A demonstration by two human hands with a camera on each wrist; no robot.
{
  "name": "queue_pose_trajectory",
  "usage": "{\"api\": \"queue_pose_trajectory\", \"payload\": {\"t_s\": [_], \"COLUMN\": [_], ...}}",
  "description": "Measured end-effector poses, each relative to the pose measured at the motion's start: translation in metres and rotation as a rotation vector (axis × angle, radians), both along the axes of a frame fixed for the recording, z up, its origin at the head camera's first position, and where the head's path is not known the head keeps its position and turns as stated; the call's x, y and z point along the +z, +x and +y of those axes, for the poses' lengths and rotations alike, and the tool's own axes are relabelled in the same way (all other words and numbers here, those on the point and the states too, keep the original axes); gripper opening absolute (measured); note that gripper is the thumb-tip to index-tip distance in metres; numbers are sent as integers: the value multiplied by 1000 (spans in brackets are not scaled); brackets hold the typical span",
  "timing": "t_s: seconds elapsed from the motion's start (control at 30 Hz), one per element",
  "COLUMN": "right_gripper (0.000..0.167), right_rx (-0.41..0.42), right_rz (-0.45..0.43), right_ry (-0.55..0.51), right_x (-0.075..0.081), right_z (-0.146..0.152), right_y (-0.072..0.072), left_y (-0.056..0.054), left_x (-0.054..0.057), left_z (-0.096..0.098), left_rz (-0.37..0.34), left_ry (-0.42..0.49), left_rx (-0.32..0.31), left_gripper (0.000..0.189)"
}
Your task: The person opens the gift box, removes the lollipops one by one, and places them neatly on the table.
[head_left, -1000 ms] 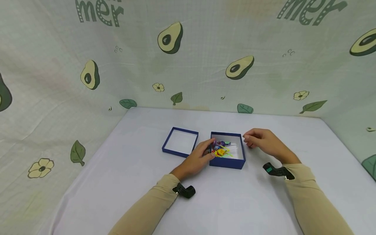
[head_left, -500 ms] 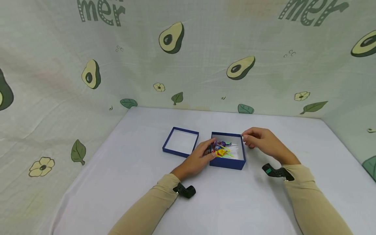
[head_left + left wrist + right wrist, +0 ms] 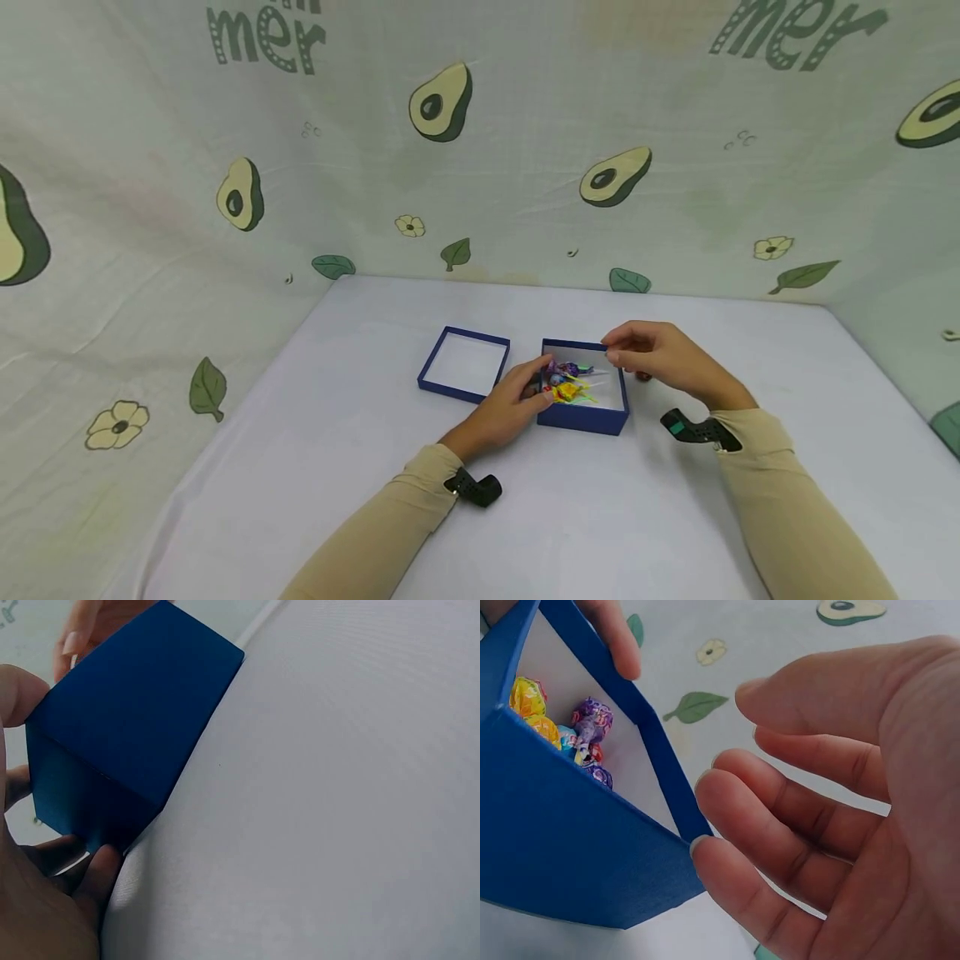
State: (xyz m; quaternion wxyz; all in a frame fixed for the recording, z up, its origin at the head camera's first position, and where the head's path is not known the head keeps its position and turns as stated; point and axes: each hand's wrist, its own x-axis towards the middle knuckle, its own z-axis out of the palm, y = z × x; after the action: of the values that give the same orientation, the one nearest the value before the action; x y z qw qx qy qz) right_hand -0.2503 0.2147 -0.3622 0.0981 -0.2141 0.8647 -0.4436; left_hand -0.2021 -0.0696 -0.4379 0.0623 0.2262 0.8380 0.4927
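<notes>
Blue box | left hand gripping side | right hand near opposite rim

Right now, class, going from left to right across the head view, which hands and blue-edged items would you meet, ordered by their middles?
Shallow blue-rimmed lid, left hand, open blue box, right hand.

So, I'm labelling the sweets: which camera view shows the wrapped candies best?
The right wrist view: the wrapped candies appear largest there, colours distinct, though the blue box hides parts. The head view shows them small; the left wrist view shows none.
</notes>
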Motion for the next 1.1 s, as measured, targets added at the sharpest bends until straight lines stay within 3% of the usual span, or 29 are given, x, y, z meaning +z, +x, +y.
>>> {"api": "queue_pose_trajectory", "payload": {"t_s": [0.3, 0.63, 0.87, 1.1], "right_gripper": [29, 40, 37, 34], "right_rx": [52, 74, 94, 148], "right_rz": [-52, -109, -81, -71], "right_ry": [10, 50, 90, 73], "right_x": [5, 6, 11, 4], "right_z": [-9, -19, -29, -36], "right_y": [-12, -22, -23, -25], "left_y": [-1, 0, 0, 0], "left_x": [2, 1, 0, -2], "left_z": [2, 1, 0, 1], "left_rz": [-8, -11, -2, -18], "left_ry": [13, 6, 16, 31], "left_rx": [-10, -12, 0, -11], "left_gripper": [61, 62, 62, 62]}}
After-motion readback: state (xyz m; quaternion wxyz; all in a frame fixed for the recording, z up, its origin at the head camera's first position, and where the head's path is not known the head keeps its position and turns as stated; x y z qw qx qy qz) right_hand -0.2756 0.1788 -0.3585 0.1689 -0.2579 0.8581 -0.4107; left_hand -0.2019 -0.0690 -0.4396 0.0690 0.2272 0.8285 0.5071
